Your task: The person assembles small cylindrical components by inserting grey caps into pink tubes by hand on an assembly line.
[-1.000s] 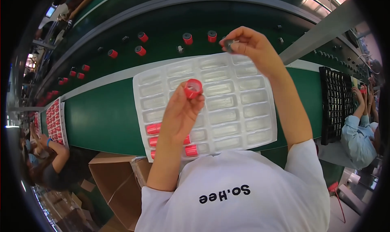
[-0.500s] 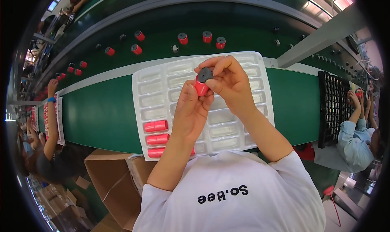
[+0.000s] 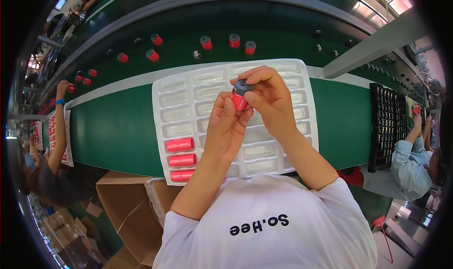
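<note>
Above the white moulded plastic tray (image 3: pixel 190 109), both hands meet on a small red cylinder with a dark grey top (image 3: pixel 239 102). My left hand (image 3: pixel 224 127) is closed around its red lower part from the left, thumb and fingers on its sides. My right hand (image 3: pixel 272 99) pinches the grey top between thumb and fingers from the right. Whether the top is a separate piece cannot be made out. Longer red cylinders (image 3: pixel 180 144) lie in compartments at the tray's near left, one partly behind my left forearm.
Beyond the tray, a green conveyor belt (image 3: pixel 179 66) carries several red cylinders with grey tops (image 3: pixel 205 42) and small metallic parts (image 3: pixel 196 55). A grey post (image 3: pixel 363 42) rises at right, near a black tray (image 3: pixel 384 123). A cardboard box (image 3: pixel 118 203) stands below left. Co-workers sit on both sides.
The red cylinder in my hands has shifted slightly right, and its grey top shows more from the side. Pieces on the belt have moved left. Both hands keep their hold.
</note>
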{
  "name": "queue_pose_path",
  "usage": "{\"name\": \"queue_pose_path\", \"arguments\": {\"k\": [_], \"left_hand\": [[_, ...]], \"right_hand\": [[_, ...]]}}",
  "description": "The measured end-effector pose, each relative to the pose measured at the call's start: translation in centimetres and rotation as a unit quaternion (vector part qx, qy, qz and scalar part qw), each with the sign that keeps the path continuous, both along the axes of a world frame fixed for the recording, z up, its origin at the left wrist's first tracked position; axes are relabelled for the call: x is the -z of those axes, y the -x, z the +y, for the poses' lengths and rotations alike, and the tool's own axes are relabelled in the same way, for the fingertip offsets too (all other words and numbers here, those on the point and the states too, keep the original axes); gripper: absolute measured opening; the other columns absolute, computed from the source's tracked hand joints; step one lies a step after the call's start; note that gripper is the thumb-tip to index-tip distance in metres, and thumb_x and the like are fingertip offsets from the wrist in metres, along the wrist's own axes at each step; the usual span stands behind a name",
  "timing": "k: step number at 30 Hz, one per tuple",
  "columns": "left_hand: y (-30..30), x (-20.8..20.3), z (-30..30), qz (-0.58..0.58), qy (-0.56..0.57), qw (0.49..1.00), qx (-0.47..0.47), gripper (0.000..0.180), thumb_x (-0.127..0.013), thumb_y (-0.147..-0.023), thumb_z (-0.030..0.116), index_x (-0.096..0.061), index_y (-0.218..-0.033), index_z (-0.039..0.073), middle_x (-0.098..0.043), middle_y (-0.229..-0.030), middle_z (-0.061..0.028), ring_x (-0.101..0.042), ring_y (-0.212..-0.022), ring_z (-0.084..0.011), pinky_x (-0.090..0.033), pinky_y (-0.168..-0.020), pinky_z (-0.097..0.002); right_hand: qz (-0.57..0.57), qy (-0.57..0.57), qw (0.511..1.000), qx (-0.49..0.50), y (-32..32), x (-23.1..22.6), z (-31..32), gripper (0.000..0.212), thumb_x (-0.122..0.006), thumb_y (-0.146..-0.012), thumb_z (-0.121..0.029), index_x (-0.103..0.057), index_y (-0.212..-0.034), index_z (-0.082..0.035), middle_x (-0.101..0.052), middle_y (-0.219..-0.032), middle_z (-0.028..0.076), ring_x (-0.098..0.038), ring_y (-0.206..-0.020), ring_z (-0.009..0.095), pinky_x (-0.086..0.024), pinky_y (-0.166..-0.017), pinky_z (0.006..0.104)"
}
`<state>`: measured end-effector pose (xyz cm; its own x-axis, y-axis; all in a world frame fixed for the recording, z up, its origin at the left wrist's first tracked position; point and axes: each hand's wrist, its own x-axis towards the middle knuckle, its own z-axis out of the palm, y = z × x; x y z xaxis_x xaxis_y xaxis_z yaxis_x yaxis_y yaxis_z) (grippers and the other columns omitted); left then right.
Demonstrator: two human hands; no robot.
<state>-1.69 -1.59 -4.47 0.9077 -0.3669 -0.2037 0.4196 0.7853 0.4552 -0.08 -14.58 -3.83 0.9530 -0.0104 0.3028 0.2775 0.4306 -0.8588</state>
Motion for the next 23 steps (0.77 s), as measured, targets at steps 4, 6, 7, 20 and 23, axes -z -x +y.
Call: {"name": "queue_pose_path", "arguments": {"k": [4, 6, 7, 20, 23], "left_hand": [[0.1, 0.4, 0.1, -0.010, -0.014, 1.000, -0.020, 0.024, -0.057, -0.095, 0.028, -0.049, -0.108, 0.010, -0.060, -0.106, -0.0056, -0.063, -0.095, -0.0125, -0.054, -0.087, -0.0247], [0.2, 0.8, -0.1, -0.017, -0.010, 1.000, -0.023, 0.025, -0.058, -0.095, 0.028, -0.049, -0.107, 0.009, -0.060, -0.106, -0.0058, -0.063, -0.096, -0.0127, -0.053, -0.087, -0.0252], [0.2, 1.0, -0.3, -0.024, -0.005, 0.999, -0.028, 0.025, -0.058, -0.094, 0.028, -0.049, -0.107, 0.009, -0.060, -0.106, -0.0059, -0.062, -0.097, -0.0130, -0.053, -0.088, -0.0256], [0.7, 0.2, -1.7, -0.068, -0.052, 0.994, -0.061, 0.027, -0.064, -0.091, 0.027, -0.050, -0.105, 0.009, -0.062, -0.107, -0.0074, -0.061, -0.101, -0.0152, -0.051, -0.093, -0.0298], [1.0, 0.7, -1.4, -0.091, -0.076, 0.992, -0.046, 0.027, -0.065, -0.091, 0.027, -0.050, -0.105, 0.010, -0.062, -0.108, -0.0076, -0.061, -0.102, -0.0165, -0.051, -0.093, -0.0302]], "right_hand": [[-0.092, 0.259, 0.958, 0.075, 0.0, -0.2, -1.1, 0.022, -0.066, -0.082, 0.002, -0.064, -0.103, -0.002, -0.059, -0.110, 0.012, -0.061, -0.106, 0.026, -0.049, -0.091, 0.0345], [-0.096, 0.290, 0.947, 0.101, 0.3, -0.7, -1.1, 0.021, -0.066, -0.081, 0.002, -0.066, -0.101, -0.002, -0.061, -0.108, 0.013, -0.061, -0.105, 0.026, -0.050, -0.089, 0.0347], [-0.100, 0.319, 0.934, 0.126, 0.5, -0.8, -1.0, 0.020, -0.067, -0.080, 0.003, -0.067, -0.099, -0.002, -0.063, -0.106, 0.013, -0.061, -0.104, 0.027, -0.050, -0.088, 0.0349], [-0.043, 0.180, 0.965, 0.185, 1.6, -0.2, -0.4, 0.015, -0.064, -0.083, 0.005, -0.067, -0.096, -0.001, -0.063, -0.102, 0.014, -0.063, -0.102, 0.026, -0.054, -0.082, 0.0303], [-0.070, 0.260, 0.952, 0.143, 2.0, -0.4, -1.6, 0.015, -0.064, -0.083, 0.004, -0.067, -0.096, -0.002, -0.062, -0.104, 0.014, -0.062, -0.106, 0.029, -0.053, -0.087, 0.0320]]}}
